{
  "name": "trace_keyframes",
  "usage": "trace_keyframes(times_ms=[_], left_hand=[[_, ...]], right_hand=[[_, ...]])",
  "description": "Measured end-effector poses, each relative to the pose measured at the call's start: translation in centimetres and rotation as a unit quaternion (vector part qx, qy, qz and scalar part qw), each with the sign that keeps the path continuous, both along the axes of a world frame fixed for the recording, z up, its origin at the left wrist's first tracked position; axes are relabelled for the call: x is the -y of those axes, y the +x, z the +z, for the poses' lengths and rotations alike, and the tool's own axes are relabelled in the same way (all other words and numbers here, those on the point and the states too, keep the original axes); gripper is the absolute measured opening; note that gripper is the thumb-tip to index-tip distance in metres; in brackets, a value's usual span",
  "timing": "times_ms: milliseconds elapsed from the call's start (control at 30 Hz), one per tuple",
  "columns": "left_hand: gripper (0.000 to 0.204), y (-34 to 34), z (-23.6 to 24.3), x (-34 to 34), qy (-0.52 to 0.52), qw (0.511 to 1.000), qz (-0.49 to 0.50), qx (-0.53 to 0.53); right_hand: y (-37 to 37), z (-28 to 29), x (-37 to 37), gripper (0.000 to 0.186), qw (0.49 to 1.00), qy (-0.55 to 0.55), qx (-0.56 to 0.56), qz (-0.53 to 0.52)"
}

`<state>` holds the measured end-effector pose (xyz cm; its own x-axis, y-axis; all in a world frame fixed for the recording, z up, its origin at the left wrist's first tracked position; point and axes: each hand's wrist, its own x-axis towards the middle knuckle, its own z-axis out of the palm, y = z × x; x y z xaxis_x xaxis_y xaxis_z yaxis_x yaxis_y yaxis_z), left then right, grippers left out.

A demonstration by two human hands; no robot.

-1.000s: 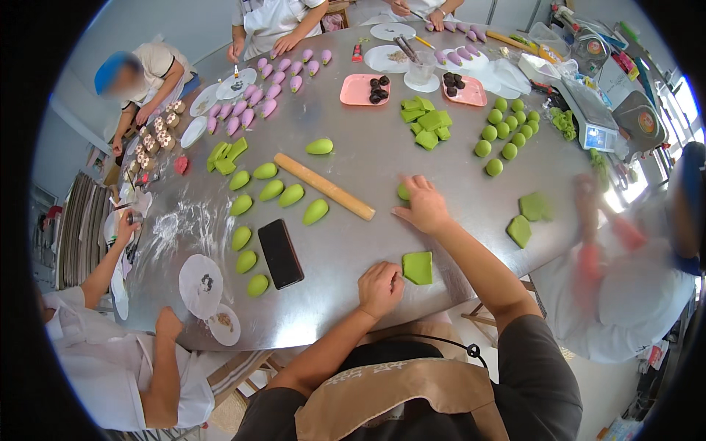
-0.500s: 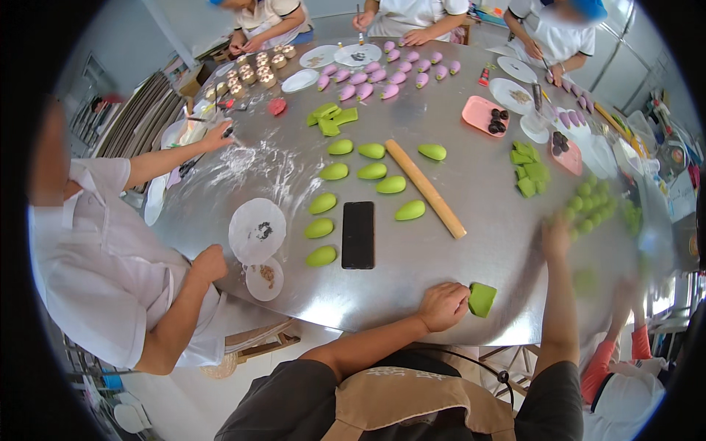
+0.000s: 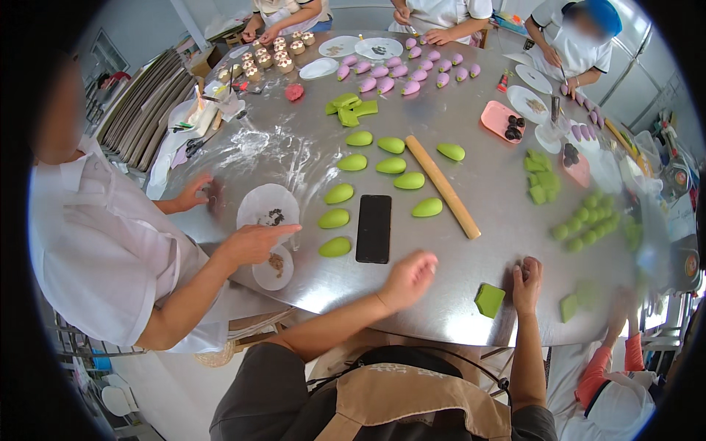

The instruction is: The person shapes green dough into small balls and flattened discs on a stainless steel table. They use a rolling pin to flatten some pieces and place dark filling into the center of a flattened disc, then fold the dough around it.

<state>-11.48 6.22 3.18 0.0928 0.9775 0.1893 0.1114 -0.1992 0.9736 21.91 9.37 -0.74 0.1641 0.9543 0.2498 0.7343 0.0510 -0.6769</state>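
Observation:
My left hand is raised over the near part of the steel table, right of the black phone, with its fingers curled in. Nothing shows in it. Farther right, my right hand rests closed on the table; whatever its fingers may hold is hidden. Between the two hands lies a flat green dough sheet, close to the right hand but not touching it. Beyond the right hand are rows of round green dough balls. Smooth green egg-shaped dough pieces stand in loose rows around the phone.
A wooden rolling pin lies diagonally ahead. Stacked green sheets and a pink tray with dark balls are at right. On my left, a co-worker's hand hovers over paper plates. Others shape purple pieces across the table.
My right hand has come back from the green balls to beside the green sheet. My left hand has lifted away from the sheet leftward. The co-worker's hands have shifted toward the plates.

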Motion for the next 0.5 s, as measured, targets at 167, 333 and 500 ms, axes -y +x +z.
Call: trace_keyframes(times_ms=[167,333,500], left_hand=[[0.012,-10.1,0.9,-11.5,0.063,0.97,0.235,-0.009],[0.02,-18.4,-0.5,-14.9,0.022,0.927,0.343,-0.151],[0.03,-19.3,-1.9,-15.2,0.01,0.897,0.344,-0.276]], right_hand=[[0.0,-0.3,0.0,0.018,0.994,-0.032,-0.098,-0.02],[-2.2,0.4,1.6,0.013,0.998,0.048,-0.003,0.028],[-2.3,0.1,1.5,0.011,0.997,0.011,-0.076,-0.016]])
